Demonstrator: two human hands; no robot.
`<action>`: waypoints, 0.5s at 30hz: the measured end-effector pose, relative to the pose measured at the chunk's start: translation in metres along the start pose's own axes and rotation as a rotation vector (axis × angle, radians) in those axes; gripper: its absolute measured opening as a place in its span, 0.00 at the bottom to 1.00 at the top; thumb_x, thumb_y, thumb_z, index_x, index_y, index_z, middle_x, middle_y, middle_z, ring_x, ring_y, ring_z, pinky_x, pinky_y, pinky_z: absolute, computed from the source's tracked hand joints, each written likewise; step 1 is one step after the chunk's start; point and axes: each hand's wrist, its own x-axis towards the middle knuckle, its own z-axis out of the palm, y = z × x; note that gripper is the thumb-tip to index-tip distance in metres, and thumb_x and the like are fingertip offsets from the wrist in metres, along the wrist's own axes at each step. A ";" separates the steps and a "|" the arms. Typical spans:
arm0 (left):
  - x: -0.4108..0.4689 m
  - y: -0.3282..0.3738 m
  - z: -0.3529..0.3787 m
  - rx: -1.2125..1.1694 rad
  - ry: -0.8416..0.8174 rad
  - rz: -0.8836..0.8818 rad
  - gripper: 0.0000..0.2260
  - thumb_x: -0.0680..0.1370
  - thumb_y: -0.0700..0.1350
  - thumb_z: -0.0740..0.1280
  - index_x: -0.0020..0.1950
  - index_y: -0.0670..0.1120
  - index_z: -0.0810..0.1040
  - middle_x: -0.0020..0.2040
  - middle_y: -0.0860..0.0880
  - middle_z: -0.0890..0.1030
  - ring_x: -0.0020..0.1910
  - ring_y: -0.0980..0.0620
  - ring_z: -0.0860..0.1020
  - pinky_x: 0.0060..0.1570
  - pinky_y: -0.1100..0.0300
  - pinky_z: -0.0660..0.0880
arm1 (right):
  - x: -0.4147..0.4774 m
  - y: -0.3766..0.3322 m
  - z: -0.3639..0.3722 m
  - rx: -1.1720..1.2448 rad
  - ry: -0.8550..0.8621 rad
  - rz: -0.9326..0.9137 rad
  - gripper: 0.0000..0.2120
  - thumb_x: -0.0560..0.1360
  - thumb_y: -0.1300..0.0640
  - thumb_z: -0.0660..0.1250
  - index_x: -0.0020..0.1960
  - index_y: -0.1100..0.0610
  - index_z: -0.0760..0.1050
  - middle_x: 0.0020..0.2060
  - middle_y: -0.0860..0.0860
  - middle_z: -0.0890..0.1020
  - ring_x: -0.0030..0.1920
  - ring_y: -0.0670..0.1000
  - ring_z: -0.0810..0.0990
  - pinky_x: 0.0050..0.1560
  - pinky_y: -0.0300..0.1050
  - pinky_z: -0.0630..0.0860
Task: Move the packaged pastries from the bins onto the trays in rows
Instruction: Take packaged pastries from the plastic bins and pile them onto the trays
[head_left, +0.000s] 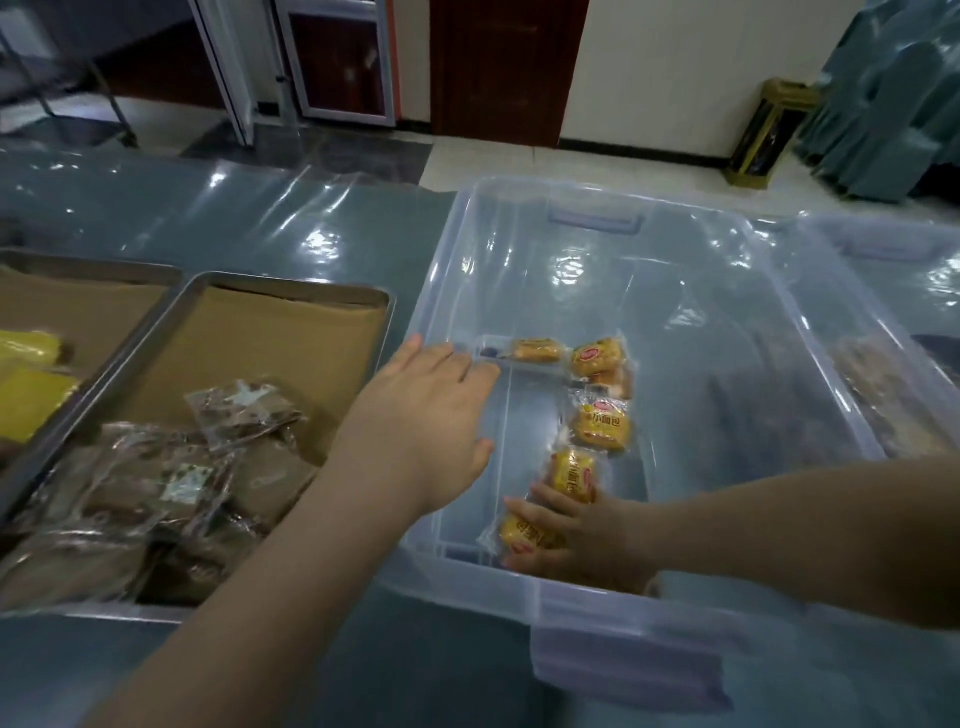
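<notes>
Over the left wall of a large, clear plastic bin (448, 270), the person's left hand (431, 415) reaches forward and to the right, palm down. Its forearm crosses the table from the lower left. The fingers are straight and held together and grasp nothing; their tips lie at the end of a long clear packet (535, 351) with a small golden pastry inside, though actual contact cannot be made out.

The right hand (571, 535) comes in from the right, low inside the bin by its near wall. Fingers above and thumb below curl round the nearest yellow pack (519, 538), holding it against the bin floor, while the fingertips also brush the next pack up.

The yellow packaged pastries (600, 426) are small, glossy clear wrappers with a red logo, each holding a golden-yellow bun. They lie in a loose line running away from the near wall, and the farthest sits just beside the long packet.

Left of the bin, a rectangular metal tray (291, 291) lined with brown paper carries a heap of brown packaged pastries (171, 483) at its near end. A second lined tray (93, 267) further left holds flat yellow packs (31, 395). A second clear bin (883, 249) stands to the right. Everything rests on a teal table under a shiny plastic sheet (208, 218).
</notes>
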 end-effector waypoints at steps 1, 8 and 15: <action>0.000 0.000 0.000 -0.010 0.005 0.001 0.27 0.76 0.58 0.59 0.73 0.49 0.59 0.70 0.50 0.67 0.70 0.51 0.60 0.71 0.55 0.41 | 0.001 0.002 -0.002 0.044 -0.002 0.010 0.57 0.66 0.45 0.76 0.72 0.36 0.31 0.74 0.53 0.30 0.73 0.67 0.37 0.66 0.76 0.49; -0.002 0.001 -0.001 -0.049 0.029 -0.010 0.25 0.76 0.57 0.61 0.70 0.50 0.64 0.65 0.50 0.72 0.68 0.51 0.64 0.71 0.55 0.41 | 0.003 0.008 -0.013 0.053 0.086 0.041 0.44 0.68 0.47 0.74 0.72 0.39 0.48 0.69 0.59 0.58 0.68 0.64 0.57 0.61 0.60 0.68; -0.003 0.000 -0.004 -0.059 -0.011 -0.020 0.26 0.77 0.58 0.59 0.72 0.51 0.62 0.67 0.52 0.70 0.68 0.52 0.63 0.71 0.56 0.40 | 0.000 0.028 -0.056 0.232 0.071 0.207 0.31 0.72 0.55 0.70 0.70 0.43 0.61 0.62 0.56 0.67 0.59 0.60 0.71 0.56 0.55 0.74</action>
